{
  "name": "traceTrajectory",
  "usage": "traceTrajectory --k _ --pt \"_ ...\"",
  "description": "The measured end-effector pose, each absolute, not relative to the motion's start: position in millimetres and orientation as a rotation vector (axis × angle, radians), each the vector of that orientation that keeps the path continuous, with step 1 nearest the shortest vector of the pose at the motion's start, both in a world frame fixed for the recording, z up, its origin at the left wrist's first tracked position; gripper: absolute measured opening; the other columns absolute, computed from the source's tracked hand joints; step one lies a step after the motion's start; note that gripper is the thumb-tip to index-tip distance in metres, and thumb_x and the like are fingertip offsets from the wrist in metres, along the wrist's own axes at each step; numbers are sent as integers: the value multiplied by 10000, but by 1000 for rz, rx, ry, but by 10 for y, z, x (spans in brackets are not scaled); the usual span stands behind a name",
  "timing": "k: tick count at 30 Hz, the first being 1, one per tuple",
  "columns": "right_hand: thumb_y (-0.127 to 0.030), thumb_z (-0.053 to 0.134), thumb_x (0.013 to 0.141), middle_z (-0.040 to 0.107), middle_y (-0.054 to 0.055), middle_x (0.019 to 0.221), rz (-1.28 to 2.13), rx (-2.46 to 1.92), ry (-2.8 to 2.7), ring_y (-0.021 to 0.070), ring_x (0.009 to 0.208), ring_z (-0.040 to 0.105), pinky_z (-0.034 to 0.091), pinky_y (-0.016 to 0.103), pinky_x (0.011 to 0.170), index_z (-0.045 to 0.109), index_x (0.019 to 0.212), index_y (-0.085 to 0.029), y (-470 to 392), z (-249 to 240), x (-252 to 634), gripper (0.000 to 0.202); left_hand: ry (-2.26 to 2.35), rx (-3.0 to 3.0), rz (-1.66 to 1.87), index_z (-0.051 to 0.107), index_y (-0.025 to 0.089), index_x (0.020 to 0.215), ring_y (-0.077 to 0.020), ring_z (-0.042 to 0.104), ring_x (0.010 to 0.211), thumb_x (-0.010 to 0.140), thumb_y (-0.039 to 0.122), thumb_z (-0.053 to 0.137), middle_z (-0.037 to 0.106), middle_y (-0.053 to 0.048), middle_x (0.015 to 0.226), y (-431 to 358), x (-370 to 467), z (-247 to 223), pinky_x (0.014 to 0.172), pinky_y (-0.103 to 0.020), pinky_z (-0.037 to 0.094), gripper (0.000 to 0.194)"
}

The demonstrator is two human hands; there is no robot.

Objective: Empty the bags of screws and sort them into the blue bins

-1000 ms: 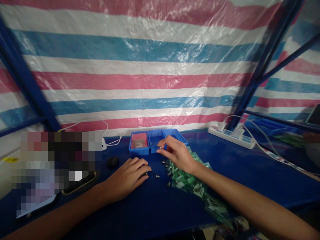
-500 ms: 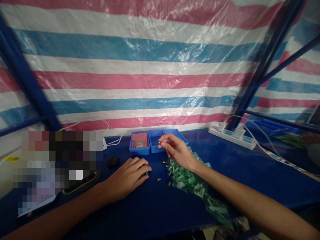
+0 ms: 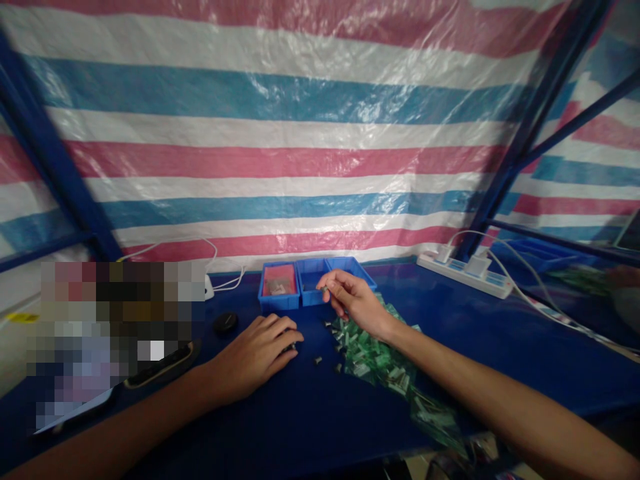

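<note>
My right hand [image 3: 353, 300] is raised in front of the blue bins, thumb and fingertips pinching a small metal screw [image 3: 325, 289]. On the tabletop, my left hand [image 3: 263, 353] lies curled, its fingers and thumb closed around several small screws [image 3: 290, 347], mostly hidden beneath it. Between the hands, a loose screw [image 3: 318, 360] lies on the blue table [image 3: 300, 427], with more beside the heap. Under and beside my right wrist spreads a heap of green plastic bags [image 3: 367, 353] with small pale and metal parts in them.
Behind the hands stand a blue bin [image 3: 279, 305] with a red lining and small bags, and two more blue bins [image 3: 311, 297]. A white power strip [image 3: 465, 275] with cables lies back right. A round black object [image 3: 226, 323] and a blurred-out area are on the left.
My right hand has shifted very slightly to the right, and the screw in its fingertips has turned a little. My left hand stays in place.
</note>
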State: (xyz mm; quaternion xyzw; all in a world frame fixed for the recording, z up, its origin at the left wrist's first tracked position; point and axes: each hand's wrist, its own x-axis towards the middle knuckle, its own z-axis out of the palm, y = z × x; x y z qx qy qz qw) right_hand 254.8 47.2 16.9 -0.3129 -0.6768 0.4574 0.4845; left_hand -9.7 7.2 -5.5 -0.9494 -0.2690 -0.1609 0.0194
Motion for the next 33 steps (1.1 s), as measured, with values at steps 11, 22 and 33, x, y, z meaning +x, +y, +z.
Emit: traceTrajectory --k 11,22,33 --pt "-512 646 1005 621 -6 865 1128 -769 -1626 67 494 442 341 209 398 666 1087 -205 461 184 2543 318 -860 -2970 -458 634 252 1306 -242 582 1151 1113 304 514 656 -45 1304 75 -112 -65 1000 -388 432 233" --pt "-463 696 980 544 -39 846 1095 -763 -1655 58 480 430 337 216 391 639 1178 -237 441 194 2537 306 -868 -2966 -437 631 246 1318 -252 574 1168 1109 301 522 648 -49 1317 82 -107 -69 1010 -397 427 242" --pt "-417 809 900 557 -34 861 995 -772 -1667 79 534 469 341 227 425 565 994 -239 418 214 2533 316 -875 -2969 -435 630 247 1326 -249 577 1177 1107 299 527 646 -45 1323 69 -107 -50 1026 -400 435 247"
